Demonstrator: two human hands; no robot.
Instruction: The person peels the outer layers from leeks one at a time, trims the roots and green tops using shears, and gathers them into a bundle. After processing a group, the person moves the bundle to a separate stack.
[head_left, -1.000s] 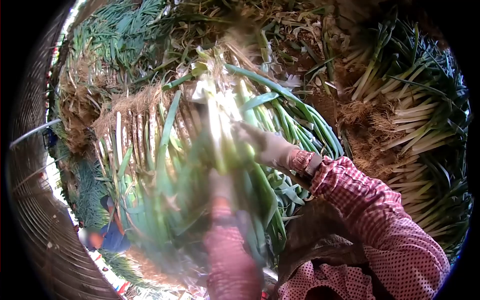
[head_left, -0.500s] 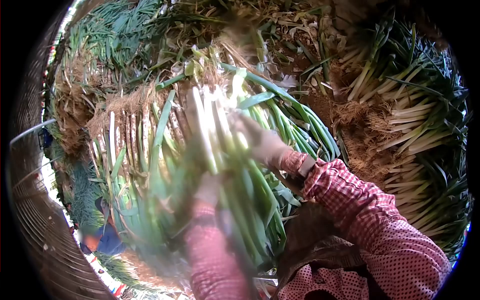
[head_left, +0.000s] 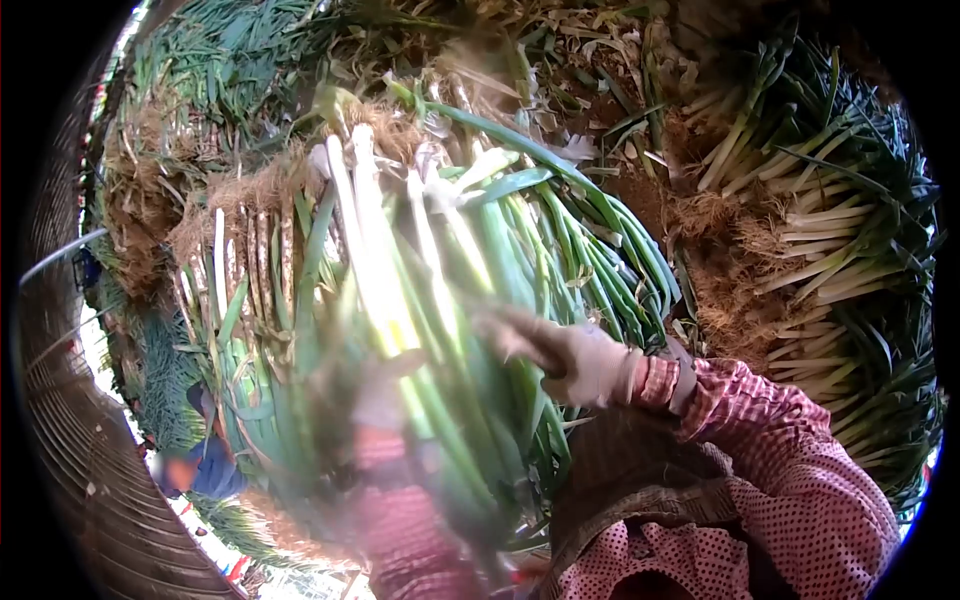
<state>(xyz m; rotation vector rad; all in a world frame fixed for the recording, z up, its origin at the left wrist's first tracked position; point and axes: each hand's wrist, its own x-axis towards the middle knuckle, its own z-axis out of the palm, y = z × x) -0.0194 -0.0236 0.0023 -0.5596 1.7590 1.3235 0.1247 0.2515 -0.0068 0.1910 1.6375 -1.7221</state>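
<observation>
A bundle of long green onions (head_left: 375, 265) with white stalks lies in front of me, roots pointing away. My left hand (head_left: 385, 390), gloved and blurred by motion, is wrapped round the stalks where white turns green. To its right, my gloved right hand (head_left: 585, 362) is over the green leaves, its fingers stretched toward the left and their tips smeared. Another green onion (head_left: 425, 230) with a pale stalk lies just right of the held ones. Long green leaves (head_left: 610, 250) curve away beyond my right hand.
Unpeeled green onions (head_left: 262, 260) with brown stalks lie in a row at left. Peeled ones (head_left: 825, 235) are piled at right, roots inward. Loose husks (head_left: 600, 50) litter the ground at the back. A curved ribbed wall (head_left: 75, 450) runs along the left edge.
My right hand has moved down and right, from the white stalks to the leaves. My left hand has shifted slightly left and down, and the white stalks now lie further left.
</observation>
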